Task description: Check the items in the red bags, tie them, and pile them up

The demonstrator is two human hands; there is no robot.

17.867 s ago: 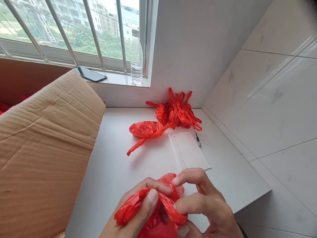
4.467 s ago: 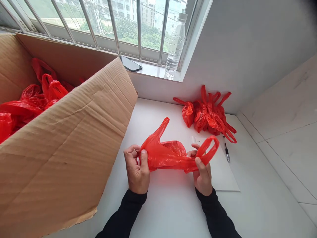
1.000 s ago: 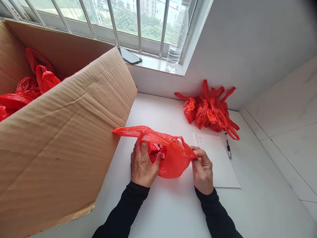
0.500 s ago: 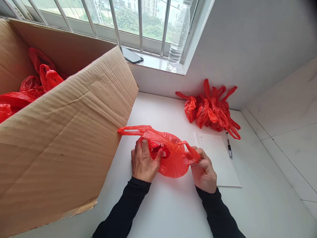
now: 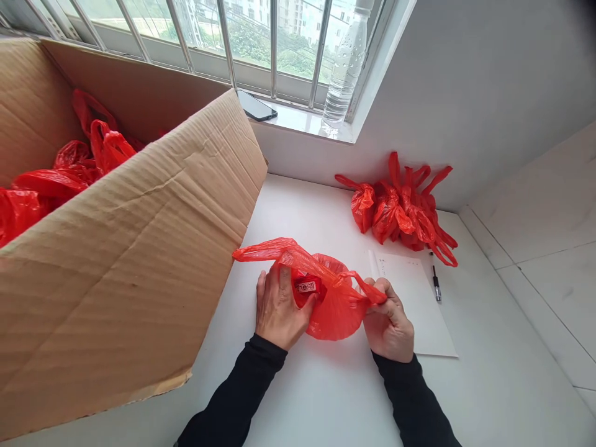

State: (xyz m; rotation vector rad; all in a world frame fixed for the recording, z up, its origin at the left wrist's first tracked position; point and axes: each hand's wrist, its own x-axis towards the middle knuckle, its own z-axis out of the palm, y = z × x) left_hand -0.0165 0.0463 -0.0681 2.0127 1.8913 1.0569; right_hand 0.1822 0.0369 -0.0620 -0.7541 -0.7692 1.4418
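Observation:
A red plastic bag [image 5: 336,313] sits on the white table in front of me, knotted at the top, with a gap in its left side. Inside the gap shows a red packet [image 5: 308,287] with a pale printed label. My left hand [image 5: 282,310] is curled at this gap, thumb and fingers around the packet; the fingertips are partly hidden by the bag. Between thumb and fingers, my right hand [image 5: 388,320] pinches the bag's right handle. The other handle stretches left, its tip by the box.
A large cardboard box [image 5: 153,273] with several red bags [image 5: 60,177] fills the left. More tied red bags [image 5: 400,208] rest by the wall, near a paper pad [image 5: 414,310] and a pen [image 5: 436,284]. A phone [image 5: 257,107] and a water bottle [image 5: 342,77] occupy the windowsill.
The whole view has shifted slightly. More of the packet and its label now shows in the bag's gap. Both hands keep their hold.

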